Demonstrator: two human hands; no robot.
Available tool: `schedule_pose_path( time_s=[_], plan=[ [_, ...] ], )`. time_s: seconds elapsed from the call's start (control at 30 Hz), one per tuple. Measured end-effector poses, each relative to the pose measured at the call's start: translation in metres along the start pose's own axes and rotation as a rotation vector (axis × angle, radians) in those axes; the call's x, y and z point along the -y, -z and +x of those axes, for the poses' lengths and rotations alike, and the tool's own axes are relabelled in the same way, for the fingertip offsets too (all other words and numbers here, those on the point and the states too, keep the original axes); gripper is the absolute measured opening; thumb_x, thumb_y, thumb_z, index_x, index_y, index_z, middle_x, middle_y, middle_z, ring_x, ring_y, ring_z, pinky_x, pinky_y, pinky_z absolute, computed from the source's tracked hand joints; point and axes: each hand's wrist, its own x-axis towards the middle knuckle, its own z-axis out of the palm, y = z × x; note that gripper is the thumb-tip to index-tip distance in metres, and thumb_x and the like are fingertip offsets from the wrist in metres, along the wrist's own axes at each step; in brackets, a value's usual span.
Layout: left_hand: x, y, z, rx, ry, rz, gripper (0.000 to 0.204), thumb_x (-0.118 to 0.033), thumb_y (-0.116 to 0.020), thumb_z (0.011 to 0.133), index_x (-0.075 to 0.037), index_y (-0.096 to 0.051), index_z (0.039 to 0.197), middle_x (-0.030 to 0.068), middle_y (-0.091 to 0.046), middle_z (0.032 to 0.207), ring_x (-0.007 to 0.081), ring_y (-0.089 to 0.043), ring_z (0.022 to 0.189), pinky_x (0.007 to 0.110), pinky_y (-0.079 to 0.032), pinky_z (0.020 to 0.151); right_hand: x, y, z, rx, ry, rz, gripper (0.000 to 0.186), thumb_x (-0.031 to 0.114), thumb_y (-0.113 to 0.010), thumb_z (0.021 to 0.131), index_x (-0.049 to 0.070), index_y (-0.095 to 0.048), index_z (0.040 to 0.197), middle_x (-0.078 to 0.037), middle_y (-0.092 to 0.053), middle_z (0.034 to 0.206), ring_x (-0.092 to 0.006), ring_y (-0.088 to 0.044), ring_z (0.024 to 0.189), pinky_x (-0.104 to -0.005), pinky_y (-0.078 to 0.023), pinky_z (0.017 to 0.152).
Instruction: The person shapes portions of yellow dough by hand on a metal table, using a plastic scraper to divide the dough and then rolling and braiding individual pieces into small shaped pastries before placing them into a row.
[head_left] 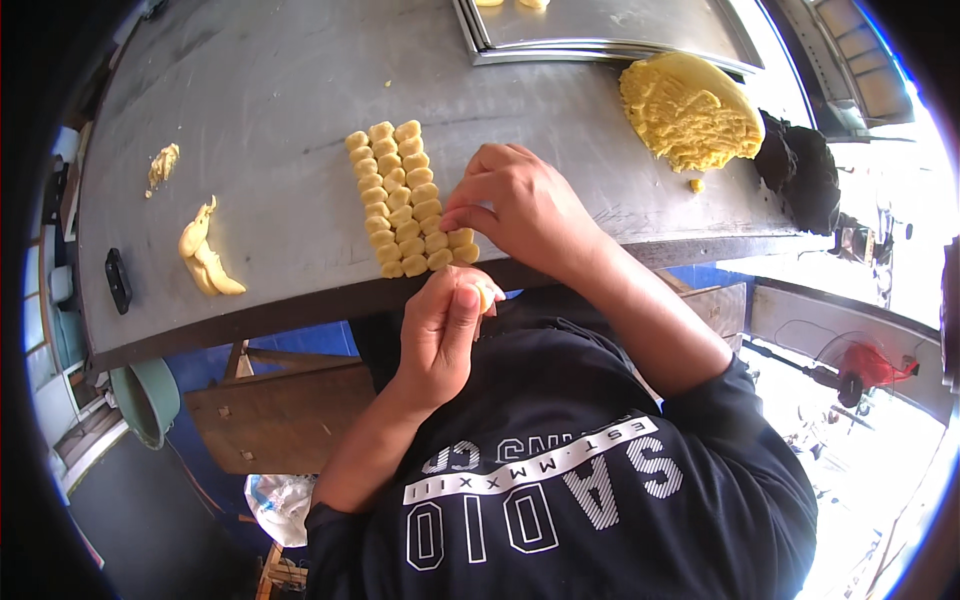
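Note:
My left hand [438, 335] is closed in front of the table's near edge, with a small pale-yellow dough piece [486, 298] held at the thumb and fingers. Over the right side of several rows of small dough pieces [397, 200], my right hand [515, 205] bends down with thumb and fingers drawn together. Its fingertips are beside the rightmost pieces, and whatever is between them is hidden. The rounded pieces sit close together on the grey metal table [275, 130].
A big yellow dough mound [690, 112] lies at the right, beside a black cloth or bag [800, 170]. Metal trays [610, 35] sit at the back. Toward the left are a dough strip [207, 255], dough scraps [162, 167] and a small black object [118, 281].

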Motion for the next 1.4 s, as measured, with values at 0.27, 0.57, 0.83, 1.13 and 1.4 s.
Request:
schedule_pose_path(
  time_s=[0.27, 0.57, 0.83, 1.13, 1.4],
  plan=[
    [-0.008, -0.007, 0.014, -0.166, 0.172, -0.370, 0.046, -0.043, -0.033, 0.121, -0.004, -0.048, 0.141, -0.0032, -0.053, 0.086, 0.0039, -0.042, 0.066, 0.021, -0.037, 0.060, 0.039, 0.029, -0.023, 0.097, 0.098, 0.479, 0.033, 0.018, -0.086, 0.088, 0.006, -0.076, 0.118, -0.011, -0.066, 0.098, -0.0330, -0.067, 0.082, -0.0413, -0.057, 0.072],
    [0.006, -0.012, 0.012, -0.080, 0.007, -0.212, 0.026, -0.021, -0.043, 0.118, -0.001, -0.060, 0.118, -0.0077, -0.051, 0.081, 0.0005, -0.043, 0.068, 0.022, -0.036, 0.060, 0.061, 0.017, -0.011, -0.144, -0.082, 0.215, 0.045, 0.043, -0.083, 0.093, 0.007, -0.059, 0.081, -0.011, -0.064, 0.071, -0.0345, -0.066, 0.063, -0.0435, -0.054, 0.058],
    [0.002, 0.002, 0.001, -0.041, 0.061, -0.028, 0.044, -0.029, -0.040, 0.120, -0.006, -0.051, 0.084, -0.0009, -0.046, 0.070, 0.0051, -0.039, 0.057, 0.024, -0.034, 0.051, 0.009, 0.006, 0.015, 0.031, -0.183, -0.028, 0.045, 0.039, -0.074, 0.102, 0.002, -0.062, 0.079, -0.016, -0.067, 0.075, -0.0395, -0.069, 0.073, -0.0480, -0.055, 0.067],
    [-0.002, 0.004, -0.002, 0.013, 0.061, -0.052, 0.038, -0.030, -0.046, 0.120, -0.002, -0.064, 0.103, 0.0011, -0.056, 0.085, 0.0053, -0.045, 0.065, 0.024, -0.042, 0.060, 0.001, 0.005, 0.025, 0.184, -0.310, 0.216, 0.016, 0.017, -0.079, 0.095, 0.003, -0.078, 0.103, -0.014, -0.074, 0.090, -0.0337, -0.072, 0.085, -0.0433, -0.057, 0.077],
    [-0.010, -0.002, 0.017, -0.208, 0.171, -0.499, 0.047, -0.036, -0.057, 0.115, -0.003, -0.052, 0.147, -0.0001, -0.061, 0.097, 0.0067, -0.050, 0.074, 0.028, -0.047, 0.068, 0.038, 0.043, -0.012, 0.061, -0.061, 0.446, 0.020, 0.017, -0.083, 0.090, 0.009, -0.080, 0.108, -0.009, -0.068, 0.094, -0.0315, -0.069, 0.089, -0.0431, -0.058, 0.078]
  ],
)
